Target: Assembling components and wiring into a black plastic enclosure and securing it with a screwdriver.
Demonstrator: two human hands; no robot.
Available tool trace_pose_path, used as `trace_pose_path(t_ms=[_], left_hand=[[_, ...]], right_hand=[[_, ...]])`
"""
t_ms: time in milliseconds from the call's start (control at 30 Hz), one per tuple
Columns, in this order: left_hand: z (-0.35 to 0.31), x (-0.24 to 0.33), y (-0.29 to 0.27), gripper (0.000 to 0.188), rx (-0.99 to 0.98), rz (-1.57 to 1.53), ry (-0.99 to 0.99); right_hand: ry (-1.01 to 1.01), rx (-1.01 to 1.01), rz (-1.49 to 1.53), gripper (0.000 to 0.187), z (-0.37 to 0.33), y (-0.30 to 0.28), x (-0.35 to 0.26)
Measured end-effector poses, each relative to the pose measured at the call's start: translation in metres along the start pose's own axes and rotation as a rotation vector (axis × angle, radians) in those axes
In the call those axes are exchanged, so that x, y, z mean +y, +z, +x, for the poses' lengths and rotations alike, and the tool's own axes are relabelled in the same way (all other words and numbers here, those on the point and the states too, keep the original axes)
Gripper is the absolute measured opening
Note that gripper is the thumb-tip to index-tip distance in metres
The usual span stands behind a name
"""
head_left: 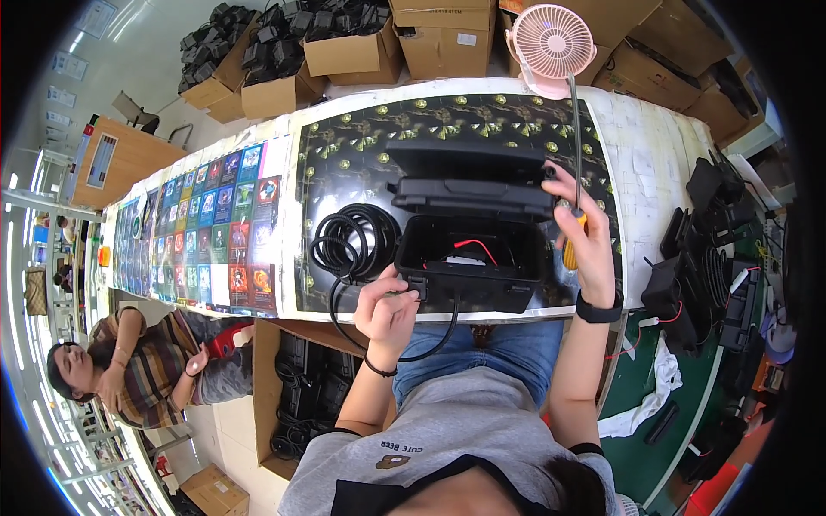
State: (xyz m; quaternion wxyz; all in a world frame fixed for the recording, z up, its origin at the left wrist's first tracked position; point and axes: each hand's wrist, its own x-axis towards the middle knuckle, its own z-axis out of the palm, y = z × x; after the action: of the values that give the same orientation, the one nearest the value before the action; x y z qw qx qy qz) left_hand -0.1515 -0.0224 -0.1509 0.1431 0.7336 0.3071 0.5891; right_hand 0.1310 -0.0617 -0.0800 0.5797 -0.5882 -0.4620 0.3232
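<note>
A black plastic box [495, 290] sits in front of me with its lid [473, 196] raised on the far side. Inside it lie a red wire [476, 246] and a small white piece. My left hand [385, 310] is closed at the box's near left corner, fingertips by the latch. In my right hand [587, 232] is a screwdriver [570, 252] with a yellow handle, its long shaft pointing away from me. Those raised fingers are near the lid's right end. A coiled black cable [357, 242] rests left of the box, and a loop of cable hangs over the table edge.
A pink fan [552, 43] stands at the table's far edge. Cartons [353, 56] of black parts line the back. More black boxes and wires [688, 267] lie on the right. An open carton [268, 378] stands below left, near a seated person [146, 370].
</note>
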Motion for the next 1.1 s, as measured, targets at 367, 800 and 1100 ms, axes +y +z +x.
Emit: trace_pose_path(t_ms=[367, 800, 1100], left_hand=[[0.017, -0.007, -0.014, 0.029, -0.083, 0.129, 0.094], [0.047, 0.012, -0.001, 0.024, -0.19, 0.22, 0.027], [0.044, -0.003, 0.003, 0.086, -0.371, -0.027, 0.019]], right_hand=[[-0.128, 0.054, -0.1, 0.02, -0.029, 0.019, 0.012], [-0.127, 0.071, -0.062, 0.019, -0.03, 0.022, 0.014], [-0.233, 0.414, -0.202, 0.017, -0.038, 0.034, 0.017]])
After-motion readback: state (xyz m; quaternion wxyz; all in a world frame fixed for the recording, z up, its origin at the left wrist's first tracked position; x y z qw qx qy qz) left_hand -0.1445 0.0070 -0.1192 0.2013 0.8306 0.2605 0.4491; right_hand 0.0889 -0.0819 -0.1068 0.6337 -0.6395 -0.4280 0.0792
